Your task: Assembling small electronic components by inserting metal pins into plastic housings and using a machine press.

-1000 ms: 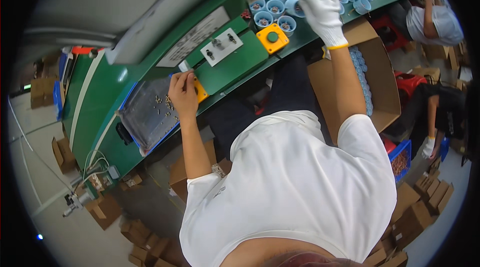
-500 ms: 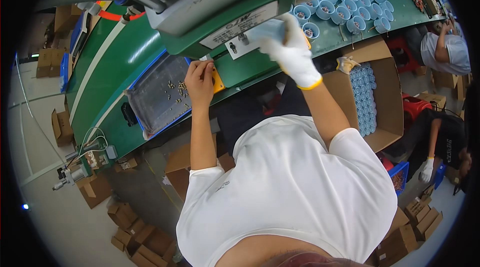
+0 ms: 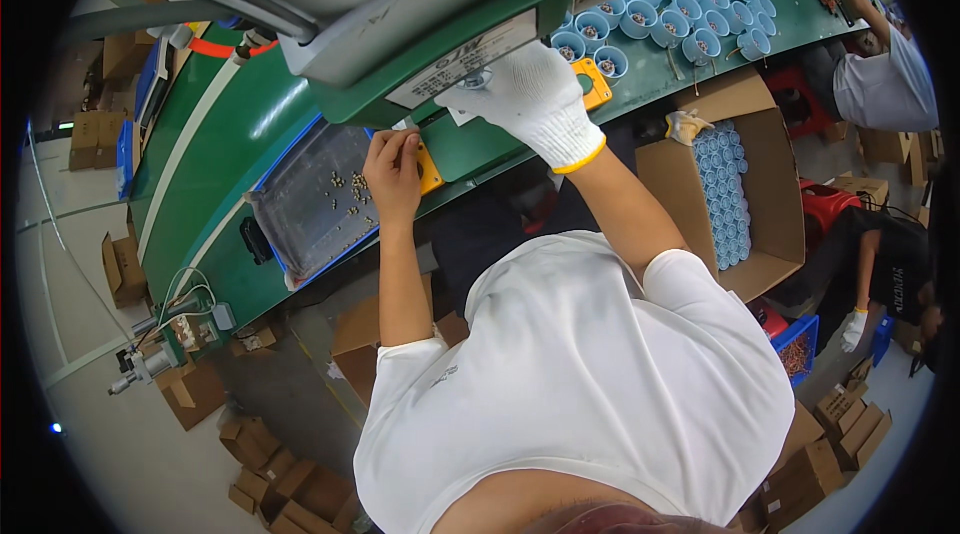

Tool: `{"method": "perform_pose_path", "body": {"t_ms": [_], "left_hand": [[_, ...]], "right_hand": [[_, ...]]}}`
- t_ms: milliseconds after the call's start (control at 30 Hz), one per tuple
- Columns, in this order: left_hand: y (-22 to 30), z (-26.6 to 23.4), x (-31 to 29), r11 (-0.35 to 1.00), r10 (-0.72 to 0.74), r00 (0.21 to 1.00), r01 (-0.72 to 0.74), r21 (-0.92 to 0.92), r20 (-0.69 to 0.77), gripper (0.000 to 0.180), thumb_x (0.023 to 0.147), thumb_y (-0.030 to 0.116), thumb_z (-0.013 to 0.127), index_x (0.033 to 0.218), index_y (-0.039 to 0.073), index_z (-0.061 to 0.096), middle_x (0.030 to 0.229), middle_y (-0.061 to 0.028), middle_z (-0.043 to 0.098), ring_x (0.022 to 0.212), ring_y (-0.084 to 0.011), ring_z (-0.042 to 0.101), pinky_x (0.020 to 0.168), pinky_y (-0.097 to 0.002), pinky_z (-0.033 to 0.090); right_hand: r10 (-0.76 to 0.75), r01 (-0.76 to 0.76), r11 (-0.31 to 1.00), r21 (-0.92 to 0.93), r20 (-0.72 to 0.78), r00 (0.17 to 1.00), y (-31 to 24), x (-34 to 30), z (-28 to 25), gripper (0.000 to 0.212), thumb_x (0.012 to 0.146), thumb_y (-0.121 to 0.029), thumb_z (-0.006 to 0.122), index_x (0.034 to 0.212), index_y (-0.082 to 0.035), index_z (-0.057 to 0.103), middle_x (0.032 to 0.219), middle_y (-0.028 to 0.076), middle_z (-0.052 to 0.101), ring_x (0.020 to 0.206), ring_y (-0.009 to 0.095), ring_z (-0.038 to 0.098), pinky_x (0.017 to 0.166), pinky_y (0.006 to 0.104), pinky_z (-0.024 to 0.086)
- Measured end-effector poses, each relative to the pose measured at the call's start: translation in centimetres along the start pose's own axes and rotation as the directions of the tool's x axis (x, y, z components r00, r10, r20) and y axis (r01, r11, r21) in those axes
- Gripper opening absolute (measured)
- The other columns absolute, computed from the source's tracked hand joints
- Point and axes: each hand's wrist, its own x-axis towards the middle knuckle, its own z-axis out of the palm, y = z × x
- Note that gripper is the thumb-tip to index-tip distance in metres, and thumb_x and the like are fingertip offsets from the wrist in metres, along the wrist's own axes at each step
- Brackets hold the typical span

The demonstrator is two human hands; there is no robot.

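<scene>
My bare left hand [image 3: 393,172] rests at the near edge of the green bench, fingers curled together beside a yellow box [image 3: 430,174]. Whatever its fingertips pinch, if anything, is too small to make out. My right hand [image 3: 538,99], in a white knitted glove with a yellow cuff, reaches under the green and grey machine head [image 3: 450,49]. Its fingers are closed round a light-blue cup [image 3: 478,80], which the glove and the machine mostly hide. A blue-rimmed tray [image 3: 310,199] with small brass-coloured parts [image 3: 352,190] lies left of my left hand.
Several light-blue cups [image 3: 672,27] with small parts inside crowd the bench at right. A second yellow box [image 3: 593,84] sits by my right wrist. An open carton [image 3: 775,184] holds stacked blue cups [image 3: 722,194]. Co-workers are at far right; cardboard boxes [image 3: 285,479] lie on the floor.
My right hand has moved left with the blue cup, in under the machine head. My left hand stays by the yellow box. A co-worker's arm at far right now stretches over the bench.
</scene>
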Motion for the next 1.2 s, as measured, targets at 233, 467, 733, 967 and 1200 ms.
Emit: {"method": "perform_pose_path", "body": {"t_ms": [233,467,733,967,1200], "left_hand": [[0.1,0.2,-0.1,1.0,-0.006,1.0,0.006,-0.011,-0.009,0.011,0.104,0.006,0.077,0.109,-0.003,0.081,0.097,-0.0082,0.069,0.078,-0.0171,0.067,0.07,-0.0305,0.053],[-0.4,0.2,-0.2,1.0,0.001,1.0,-0.001,-0.02,-0.01,0.01,0.103,0.005,0.077,0.108,-0.004,0.08,0.097,-0.0084,0.07,0.078,-0.0175,0.067,0.068,-0.0308,0.052],[0.6,-0.8,-1.6,0.994,0.059,0.997,-0.055,0.09,-0.046,0.009,0.099,0.003,0.079,0.107,-0.002,0.081,0.104,-0.011,0.074,0.088,-0.0239,0.072,0.077,-0.0357,0.058],[-0.2,-1.8,-5.6,0.936,0.275,0.956,-0.241,0.258,-0.102,0.012,0.093,-0.002,0.08,0.105,-0.003,0.08,0.118,-0.0169,0.08,0.111,-0.0397,0.075,0.098,-0.0479,0.061],[0.9,-1.9,-5.4,0.824,0.41,0.908,-0.327,0.463,-0.087,0.012,0.089,0.003,0.084,0.1,0.003,0.08,0.104,-0.0112,0.079,0.107,-0.0355,0.075,0.091,-0.0483,0.061]], "right_hand": [[-0.166,0.178,0.983,0.042,-0.209,0.964,1.5,-0.5,1.8,0.05,0.086,-0.042,0.091,0.121,-0.011,0.074,0.103,0.01,0.074,0.089,0.032,0.075,0.075,0.0428,0.062],[-0.15,0.172,0.98,0.097,-0.199,0.968,1.0,-0.4,1.5,0.049,0.085,-0.042,0.091,0.119,-0.01,0.074,0.097,0.011,0.073,0.087,0.033,0.075,0.076,0.0422,0.062],[0.068,-0.082,0.993,0.081,0.162,0.984,-0.5,0.2,-1.4,0.06,0.077,-0.045,0.094,0.122,-0.009,0.075,0.104,0.014,0.074,0.097,0.037,0.074,0.087,0.0473,0.063],[-0.249,0.28,0.959,0.031,-0.376,0.892,6.9,-4.5,-1.1,0.044,0.082,-0.017,0.085,0.121,-0.001,0.073,0.108,0.019,0.076,0.099,0.045,0.072,0.091,0.052,0.059],[-0.269,0.246,0.963,-0.11,-0.374,0.888,10.4,-7.0,0.0,0.019,0.09,-0.006,0.075,0.109,0.0,0.075,0.089,0.017,0.073,0.083,0.042,0.071,0.078,0.0527,0.056]]}}
